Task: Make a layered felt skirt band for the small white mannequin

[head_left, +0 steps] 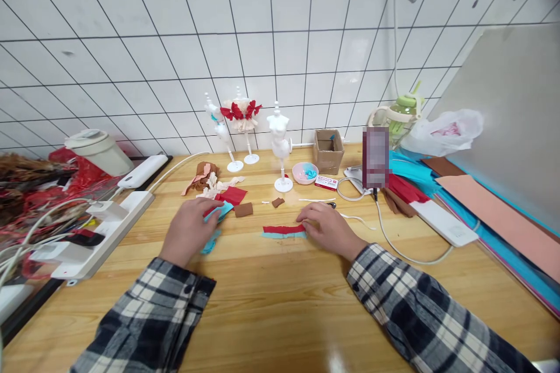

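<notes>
red strip lies along a blue strip on the wooden table; our right hand, fingers bent, meets their right end, grip unclear; our left hand curls beside blue scraps, whether pinching we cannot tell.

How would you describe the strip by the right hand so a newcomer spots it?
Find the wooden table below the tiled wall, then the right hand. The strip lies just left of it, nearer the camera than the brown scraps. Unlike those short single-coloured pieces, it is long, red along the far side and light blue along the near one.
</notes>
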Motion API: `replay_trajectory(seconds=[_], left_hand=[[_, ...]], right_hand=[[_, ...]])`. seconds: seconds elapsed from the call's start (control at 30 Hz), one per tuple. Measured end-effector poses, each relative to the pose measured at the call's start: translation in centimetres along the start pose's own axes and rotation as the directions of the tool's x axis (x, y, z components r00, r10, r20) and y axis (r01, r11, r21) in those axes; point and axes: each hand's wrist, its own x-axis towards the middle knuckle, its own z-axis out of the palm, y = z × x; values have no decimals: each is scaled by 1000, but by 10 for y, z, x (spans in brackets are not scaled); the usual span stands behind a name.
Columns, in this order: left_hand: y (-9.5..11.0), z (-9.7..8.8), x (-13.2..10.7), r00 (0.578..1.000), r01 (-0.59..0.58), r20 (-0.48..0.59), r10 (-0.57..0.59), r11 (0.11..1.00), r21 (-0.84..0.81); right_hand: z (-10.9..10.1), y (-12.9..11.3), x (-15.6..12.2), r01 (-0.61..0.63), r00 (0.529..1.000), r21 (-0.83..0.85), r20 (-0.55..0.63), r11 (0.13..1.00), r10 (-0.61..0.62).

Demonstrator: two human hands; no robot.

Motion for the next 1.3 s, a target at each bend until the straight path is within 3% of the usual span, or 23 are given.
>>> replay_trajectory(seconds=[0.1, 0.2, 0.37, 0.43, 0.63, 0.77, 0.83, 0.93, 1.07, 1.3], left_hand=[[-27, -11, -1, 977, 173, 120, -174, 985, 21], [-34, -12, -6, 925, 290, 250, -286, 957, 22], [-25, -14, -16, 786, 290, 543, -296, 952, 100], [-23, -15, -19, 767, 268, 573, -290, 955, 124], [-12, -11, -16, 855, 208, 480, -195, 978, 28], [4, -1, -12, 945, 187, 272, -184, 982, 15], [9, 3, -11, 970, 170, 174, -170, 985, 15], [11, 10, -11, 982, 172, 74, -173, 985, 23], [9, 13, -11, 992, 124, 28, -123, 992, -14], [11, 15, -12, 998, 32, -60, -35, 998, -57]], right_hand=[[2, 6, 1, -82, 995, 38, -47, 996, 83], [3, 10, 2, -139, 988, 63, -59, 988, 143], [2, 7, 1, -97, 995, 36, -34, 995, 99], [3, 1, 0, -31, 1000, 3, 7, 1000, 31], [9, -15, -2, 59, 988, -68, 150, 996, -48], [12, -14, -3, 86, 980, -49, 186, 995, -76], [11, -13, -3, 83, 982, -28, 175, 996, -77], [9, -11, -3, 55, 991, -2, 121, 998, -54], [5, -7, -1, -43, 999, -4, -8, 999, 43], [3, 6, 2, -201, 968, 10, -150, 980, 200]])
